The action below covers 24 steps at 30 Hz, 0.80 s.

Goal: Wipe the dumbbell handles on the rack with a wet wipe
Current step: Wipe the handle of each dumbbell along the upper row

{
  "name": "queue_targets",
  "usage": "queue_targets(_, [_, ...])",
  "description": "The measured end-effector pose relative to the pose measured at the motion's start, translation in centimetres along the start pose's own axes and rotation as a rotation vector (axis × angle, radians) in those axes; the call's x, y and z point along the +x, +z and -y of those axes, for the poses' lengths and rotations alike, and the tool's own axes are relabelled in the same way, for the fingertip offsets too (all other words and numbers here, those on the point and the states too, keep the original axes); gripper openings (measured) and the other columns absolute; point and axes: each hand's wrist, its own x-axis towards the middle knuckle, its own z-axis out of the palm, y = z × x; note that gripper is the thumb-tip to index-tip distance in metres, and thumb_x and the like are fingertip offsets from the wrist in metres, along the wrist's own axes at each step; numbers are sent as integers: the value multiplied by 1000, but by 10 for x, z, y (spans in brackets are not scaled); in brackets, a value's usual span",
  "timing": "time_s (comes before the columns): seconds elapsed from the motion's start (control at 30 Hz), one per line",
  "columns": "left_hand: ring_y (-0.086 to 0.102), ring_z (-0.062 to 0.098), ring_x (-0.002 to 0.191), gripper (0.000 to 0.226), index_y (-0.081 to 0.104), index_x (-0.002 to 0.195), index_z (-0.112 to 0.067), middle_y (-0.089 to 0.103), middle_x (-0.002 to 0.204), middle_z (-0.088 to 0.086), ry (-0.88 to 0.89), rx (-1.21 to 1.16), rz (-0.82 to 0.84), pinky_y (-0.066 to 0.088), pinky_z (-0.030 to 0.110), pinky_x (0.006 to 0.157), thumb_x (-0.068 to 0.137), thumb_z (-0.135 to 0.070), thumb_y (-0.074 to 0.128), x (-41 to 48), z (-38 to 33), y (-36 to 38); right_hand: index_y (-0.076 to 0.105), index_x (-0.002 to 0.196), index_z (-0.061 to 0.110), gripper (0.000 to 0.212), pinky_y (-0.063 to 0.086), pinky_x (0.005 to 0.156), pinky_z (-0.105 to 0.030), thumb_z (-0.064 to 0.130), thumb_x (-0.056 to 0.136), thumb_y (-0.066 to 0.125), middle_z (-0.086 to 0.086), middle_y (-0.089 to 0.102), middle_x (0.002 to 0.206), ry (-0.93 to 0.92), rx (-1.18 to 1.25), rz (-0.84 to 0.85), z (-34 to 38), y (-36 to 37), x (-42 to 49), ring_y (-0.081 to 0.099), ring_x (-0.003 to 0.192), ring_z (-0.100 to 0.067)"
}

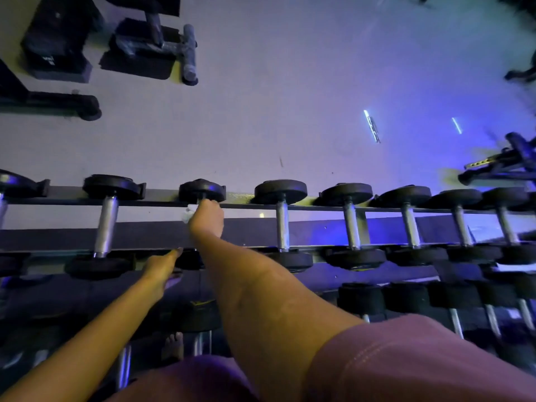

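Top tier of rack (43,235): far-left handle (106,224) is bare, can't tell if wiped. My left hand (162,268) is released, fingers straight, touching the near rail. My right hand (206,217) is clenched round the third dumbbell (202,190) handle, wet wipe (188,213) bunched underneath. Mid-task, I'd say: right-side handles (282,224) and lower row (490,317) probably left.

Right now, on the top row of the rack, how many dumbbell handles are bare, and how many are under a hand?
Bare handles: 7
Under the right hand and wipe: 1
Total: 8
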Motion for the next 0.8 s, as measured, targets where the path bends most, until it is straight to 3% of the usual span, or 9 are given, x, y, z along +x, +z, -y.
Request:
queue_targets(0.2, [55,29,84,39,54,126,2,57,123,22,10,-17,8,48,41,82,93,-17,61,-8,-4,1,61,119,3,29,49,88,-39,8,91,63,-16,60,117,100,98,40,0,1,7,56,114,-33])
queue_targets(0.33, [52,37,116,37,54,126,-1,54,130,21,-14,-45,-7,47,42,88,93,-15,61,-2,-5,1,58,120,0,31,48,88,-31,8,91,64,-11,65,115,141,151,117,-11,-4,1,60,110,-25])
queue_targets(0.43, [54,36,119,33,57,121,-2,58,127,20,-37,-35,-14,49,41,81,91,-17,64,4,-4,3,60,119,0,33,44,78,-22,11,89,68,-9,68,113,169,192,142,-21,-2,1,63,105,-20])
queue_targets(0.5, [58,35,109,30,59,116,-3,60,123,22,-61,-49,-17,52,40,73,90,-17,65,9,-4,4,59,122,0,32,41,75,-20,9,91,63,-10,66,117,185,197,147,-25,1,-1,63,108,-21])
queue_targets(0.67, [60,30,73,35,56,120,-2,64,100,20,-208,-153,34,51,35,38,89,-16,65,13,-8,3,64,114,2,33,52,86,-30,18,86,69,-8,68,112,130,166,150,-35,14,0,66,101,-21])
queue_targets(0.73, [59,29,72,39,55,123,-1,61,94,17,-276,-149,74,52,43,48,91,-23,64,13,-9,3,66,110,2,22,51,83,-28,9,89,61,-7,67,111,70,99,131,-32,12,10,65,100,-23])
queue_targets(0.8, [57,32,76,46,54,125,-2,59,100,19,-336,-169,108,51,47,61,91,-31,63,12,-7,4,68,100,3,16,54,83,-32,2,89,57,-8,68,102,18,50,68,-21,6,23,65,95,-25])
